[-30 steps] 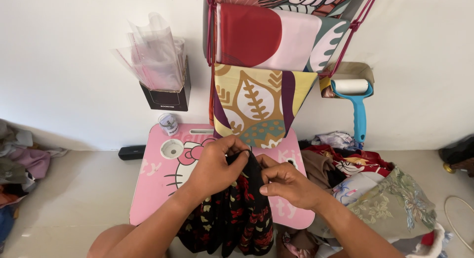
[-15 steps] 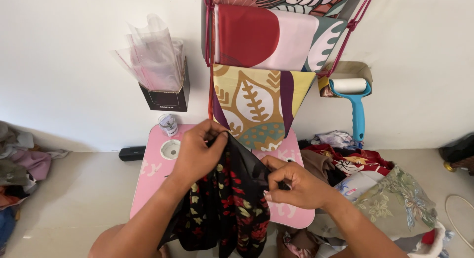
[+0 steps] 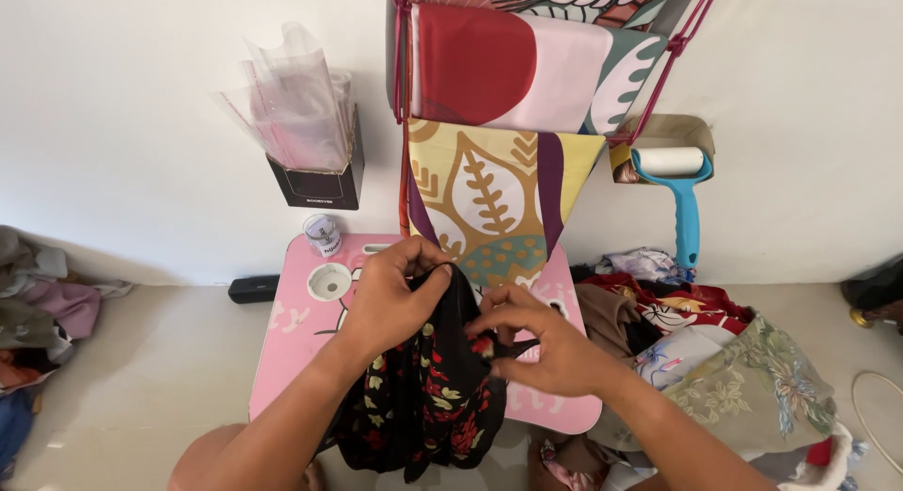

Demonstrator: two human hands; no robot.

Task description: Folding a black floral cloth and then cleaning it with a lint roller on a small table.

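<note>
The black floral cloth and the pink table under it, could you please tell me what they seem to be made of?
The cloth, held by both hands, looks like thin woven fabric, matte: it drapes in soft folds. The table seems to be plastic or coated board, smooth with a slight sheen and rounded corners; which one is unclear.

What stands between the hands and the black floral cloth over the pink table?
Nothing visible does. The left hand and the right hand both already grip the black cloth with red and yellow flowers, bunched above the pink lap table. No other item lies between hands and cloth.
</note>
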